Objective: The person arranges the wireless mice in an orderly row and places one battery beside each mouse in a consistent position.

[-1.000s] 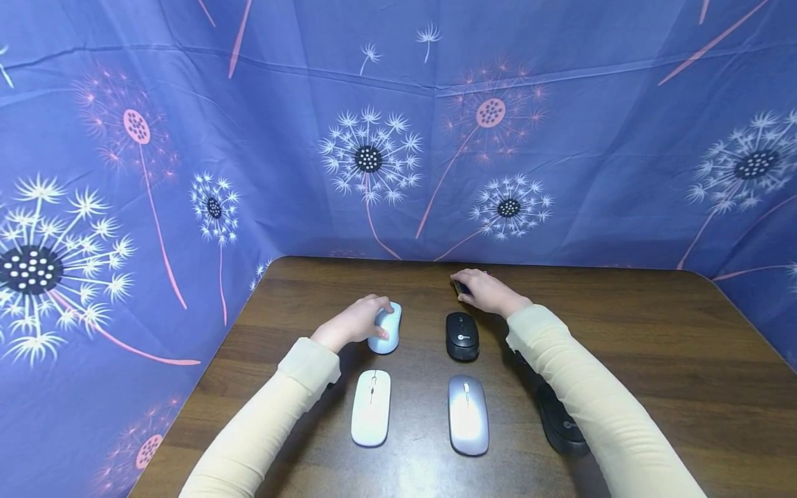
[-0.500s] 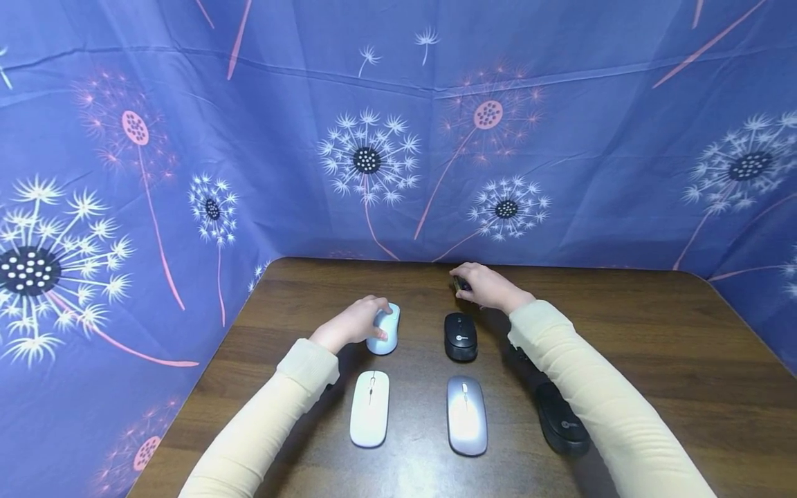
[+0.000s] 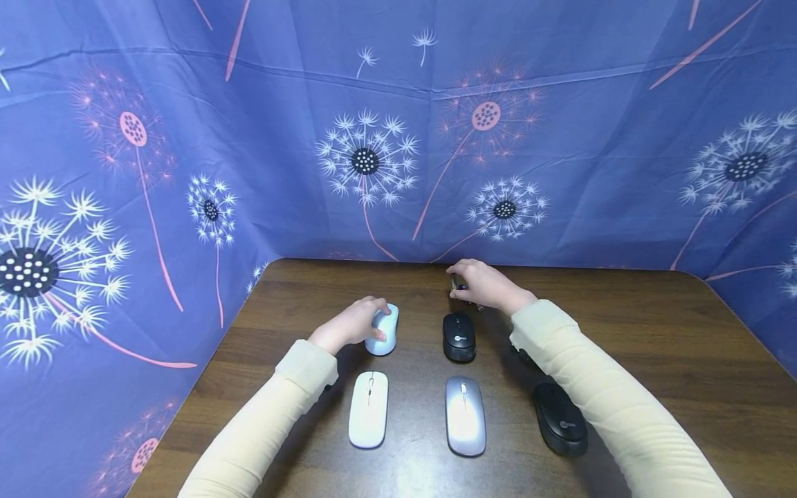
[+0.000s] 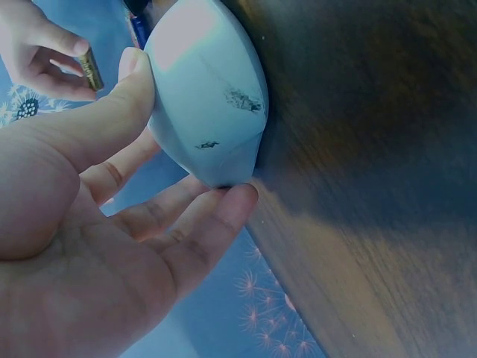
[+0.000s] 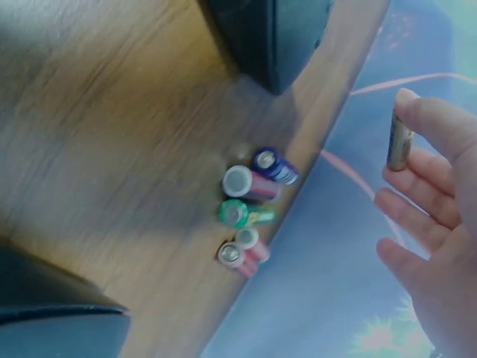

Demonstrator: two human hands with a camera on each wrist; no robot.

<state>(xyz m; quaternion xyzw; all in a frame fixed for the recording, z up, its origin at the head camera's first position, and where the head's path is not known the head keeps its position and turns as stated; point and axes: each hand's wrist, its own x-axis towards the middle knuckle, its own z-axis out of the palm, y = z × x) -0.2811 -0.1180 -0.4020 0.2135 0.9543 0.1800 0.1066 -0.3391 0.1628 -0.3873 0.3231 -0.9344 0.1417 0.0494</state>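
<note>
My left hand (image 3: 351,324) grips a light blue computer mouse (image 3: 387,325) by its sides on the wooden table. Thumb and fingertips hold its edges in the left wrist view, where the shell (image 4: 205,89) bears dark scuffs. Toward the table's far edge, my right hand (image 3: 490,286) pinches a small gold battery (image 5: 399,140) between thumb and fingers. Several more batteries lie in a cluster close to that hand: a blue one (image 5: 274,165), a green one (image 5: 244,214) and some reddish ones (image 5: 253,184). The head view mostly hides this cluster behind the right hand.
A white mouse (image 3: 368,409) and a grey mouse (image 3: 465,416) lie nearer on the table (image 3: 299,283). A black mouse (image 3: 459,337) sits between the hands; another black mouse (image 3: 562,419) is beside the right sleeve (image 3: 598,373). Blue dandelion-print cloth (image 3: 398,228) hangs behind.
My right hand has lifted slightly up and back with the gold battery, and other batteries now show beneath it. The left hand stays on the light blue mouse.
</note>
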